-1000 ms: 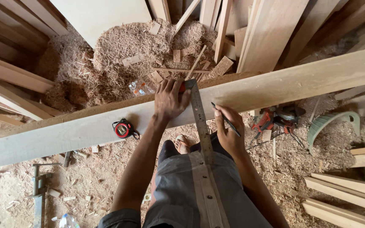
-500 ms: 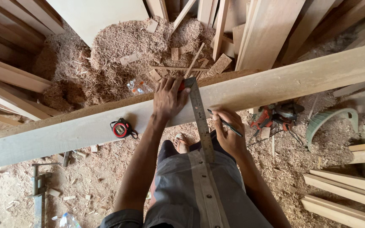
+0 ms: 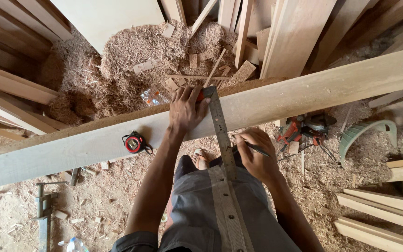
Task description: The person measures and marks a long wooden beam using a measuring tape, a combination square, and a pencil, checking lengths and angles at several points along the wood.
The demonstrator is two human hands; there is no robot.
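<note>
Left hand point(image 3: 186, 109) pressed flat, fingers spread; right hand point(image 3: 253, 156) curled in a writing grip.

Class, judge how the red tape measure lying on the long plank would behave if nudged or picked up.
The tape measure looks small and compact, so probably light and rigid. It lies flat on the plank, so it would likely slide, not roll.

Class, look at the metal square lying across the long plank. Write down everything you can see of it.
The metal square is a flat grey steel blade with graduation marks along its edge. It lies across the pale long plank, running from the far edge towards the person and out over their lap. The left hand presses its far end, where a red part shows. The right hand, holding a pencil, rests beside its edge.
</note>
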